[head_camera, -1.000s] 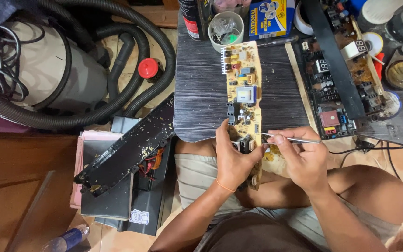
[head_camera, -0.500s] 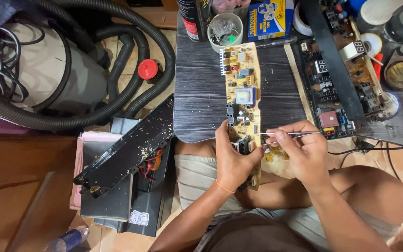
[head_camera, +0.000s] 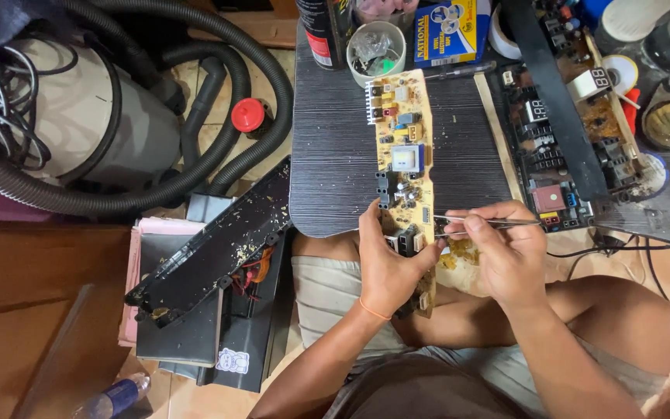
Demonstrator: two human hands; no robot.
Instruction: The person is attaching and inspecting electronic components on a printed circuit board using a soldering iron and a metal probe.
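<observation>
A long yellow circuit board [head_camera: 403,159] lies lengthwise on a small dark table [head_camera: 335,155], its near end hanging over my lap. My left hand [head_camera: 388,262] grips that near end, thumb and fingers around the board's edges. My right hand [head_camera: 505,248] pinches thin metal tweezers [head_camera: 490,223], whose tips point left and touch the board's right edge close to my left fingertips. Crumbly yellowish bits lie under the tweezers.
A second board in a black tray [head_camera: 564,151] sits on the right of the table. At the back stand a cup of small parts [head_camera: 376,48], a blue box [head_camera: 447,31] and a spray can [head_camera: 318,31]. A vacuum cleaner with hose [head_camera: 110,132] and a black panel [head_camera: 219,240] lie left.
My right hand and the tweezers have shifted slightly along the board's edge. My left hand keeps its grip on the board.
</observation>
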